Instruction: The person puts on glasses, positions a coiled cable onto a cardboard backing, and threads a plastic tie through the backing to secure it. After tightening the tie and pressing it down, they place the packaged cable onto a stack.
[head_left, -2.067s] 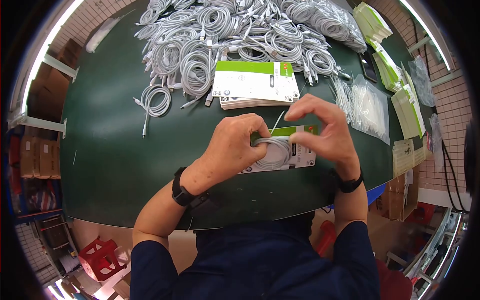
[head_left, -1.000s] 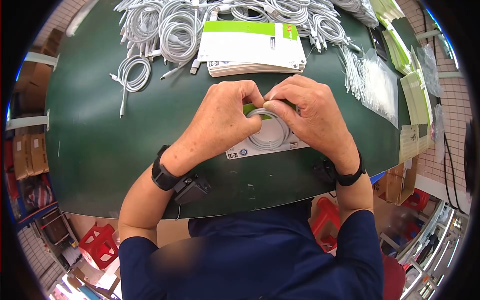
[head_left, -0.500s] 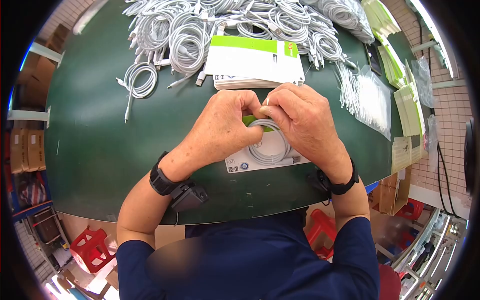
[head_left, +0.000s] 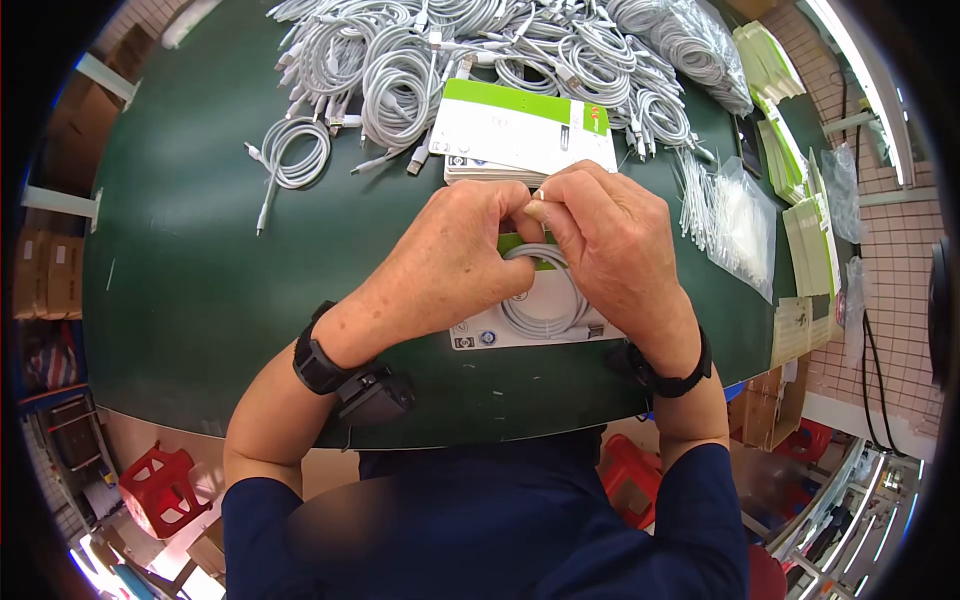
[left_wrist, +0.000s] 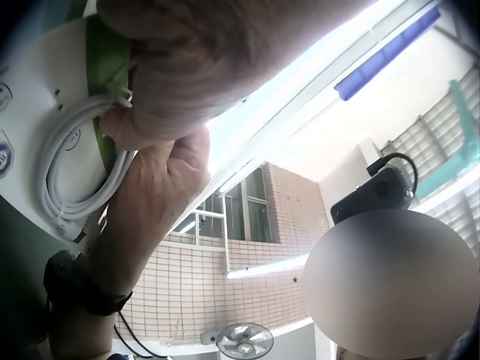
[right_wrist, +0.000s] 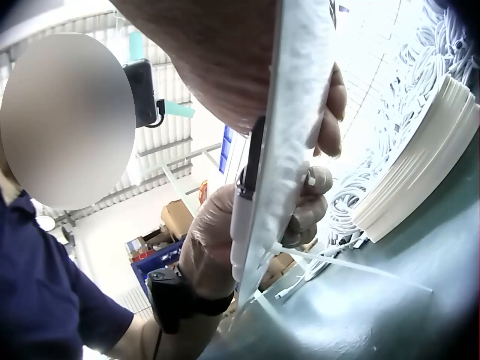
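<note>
Green work table [head_left: 200, 280], tiled wall behind. Backing card [head_left: 480, 325] lay near the table's front edge with the coiled cable [head_left: 545, 300] on it. Left hand [head_left: 455, 260] and right hand [head_left: 610, 245] met over the card's green top, fingers curled narrow. Their tips pinched a thin white tie [head_left: 538, 195], probably to bind the coil to the card. Card stack [head_left: 525, 125], cable heap [head_left: 480, 50] and tie bag [head_left: 745, 215] sat close behind, handy for reaching.

Left hand [head_left: 450, 262] and right hand [head_left: 612, 245] hide the card's [head_left: 545, 298] green top.
</note>
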